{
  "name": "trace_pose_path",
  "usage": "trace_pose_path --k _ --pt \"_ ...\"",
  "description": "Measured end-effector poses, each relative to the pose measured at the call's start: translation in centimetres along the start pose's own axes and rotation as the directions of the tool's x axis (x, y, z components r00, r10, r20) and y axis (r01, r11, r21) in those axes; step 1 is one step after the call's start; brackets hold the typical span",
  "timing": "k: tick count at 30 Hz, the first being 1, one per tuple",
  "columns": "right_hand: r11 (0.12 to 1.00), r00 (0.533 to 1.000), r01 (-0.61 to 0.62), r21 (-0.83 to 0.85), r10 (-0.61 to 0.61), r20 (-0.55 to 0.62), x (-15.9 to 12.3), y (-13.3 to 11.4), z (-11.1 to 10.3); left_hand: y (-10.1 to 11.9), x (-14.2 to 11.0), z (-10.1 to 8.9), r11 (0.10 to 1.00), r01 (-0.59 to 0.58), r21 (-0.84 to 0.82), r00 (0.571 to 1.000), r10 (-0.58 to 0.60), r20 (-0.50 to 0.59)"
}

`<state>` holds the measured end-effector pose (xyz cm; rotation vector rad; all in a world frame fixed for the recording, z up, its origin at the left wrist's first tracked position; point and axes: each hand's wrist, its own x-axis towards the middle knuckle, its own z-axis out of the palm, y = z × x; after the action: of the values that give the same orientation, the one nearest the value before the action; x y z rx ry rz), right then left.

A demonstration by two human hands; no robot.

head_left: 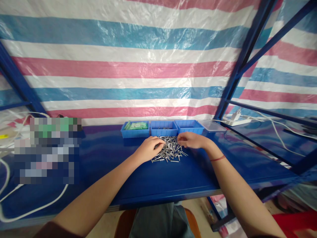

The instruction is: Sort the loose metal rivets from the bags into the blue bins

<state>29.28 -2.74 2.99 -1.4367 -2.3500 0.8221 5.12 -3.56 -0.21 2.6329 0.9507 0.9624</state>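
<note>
Clock positions are read from the pile of metal fasteners point(171, 151), which lies loose on the blue table point(104, 152). Left hand point(148, 148): at 9 o'clock, half curled over the pile's edge; cannot tell whether it grips a fastener. Right hand point(191, 139): at 2 o'clock, fingers bent toward the pile; grip likewise cannot be told. Blue bin 1 point(135, 134), at 10 o'clock, contains green packets point(136, 125). Blue bin 2 point(163, 133), at 11 o'clock, contains small metal pieces point(163, 128).
</note>
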Motion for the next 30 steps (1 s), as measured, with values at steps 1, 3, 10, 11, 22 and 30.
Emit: trace_pose_path --k 1,3,10,11,22,30 --pt "0.996 0.999 0.043 0.081 -0.041 -0.023 0.0 -0.4 0.1 0.0 0.0 0.1 1.000 0.010 -0.010 1.000 -0.010 -0.021" --pt "0.958 0.989 0.145 0.249 -0.134 -0.060 0.1 -1.4 0.6 -0.1 0.1 0.2 0.997 0.037 -0.060 0.995 -0.043 -0.086" --pt "0.822 0.964 0.265 0.504 -0.211 -0.162 0.9 -3.9 2.6 0.9 0.4 -0.1 0.932 0.110 -0.345 0.968 -0.180 -0.176" --pt "0.810 0.964 0.262 0.525 -0.199 -0.173 1.0 -4.0 2.8 1.0 0.4 -0.2 0.924 0.113 -0.366 0.965 -0.190 -0.182" --pt "0.719 0.975 0.209 0.663 -0.106 -0.193 1.1 -5.1 3.7 0.8 0.4 -0.4 0.932 0.063 -0.357 0.905 -0.204 -0.372" --pt "0.774 0.817 0.472 0.421 -0.206 -0.538 1.5 -5.0 3.8 0.1 0.5 0.4 0.851 0.134 -0.507 0.908 -0.311 -0.281"
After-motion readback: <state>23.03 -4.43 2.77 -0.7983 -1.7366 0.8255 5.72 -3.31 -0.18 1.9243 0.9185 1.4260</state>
